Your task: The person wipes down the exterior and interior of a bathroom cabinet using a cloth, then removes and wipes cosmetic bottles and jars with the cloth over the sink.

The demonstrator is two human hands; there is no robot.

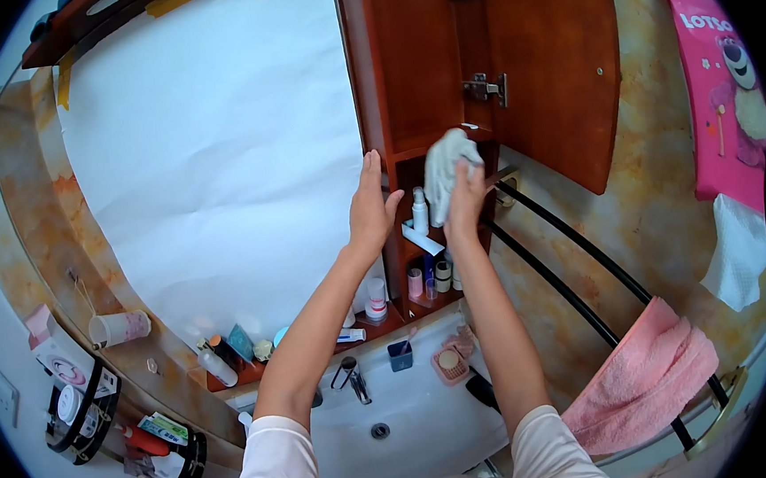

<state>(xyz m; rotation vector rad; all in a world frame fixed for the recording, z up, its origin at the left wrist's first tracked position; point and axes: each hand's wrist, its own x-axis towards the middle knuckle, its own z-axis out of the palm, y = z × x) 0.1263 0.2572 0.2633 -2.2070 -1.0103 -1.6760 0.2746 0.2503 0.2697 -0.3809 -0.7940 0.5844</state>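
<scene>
My right hand (464,205) grips a pale, crumpled cloth (447,165), held up in front of the shelves of the brown wooden cabinet (411,68). The cloth is slightly blurred and hides part of the shelf behind it. With fingers stretched out and thumb apart, my left hand (372,206) rests along the cabinet's side edge, next to the white-papered panel (217,153). Between my hands, a white bottle (419,210) stands on a shelf, and a white tube (423,238) lies tilted below it. Small containers, among them a pink one (415,283), fill the lower shelf.
The cabinet door (553,67) hangs open at the right. Beneath my arms is a white sink (352,436) with a faucet (352,379). Black rails (568,217) carry a pink towel (646,376). Bottles (218,364) line the ledge; wall baskets (186,470) hang at the left.
</scene>
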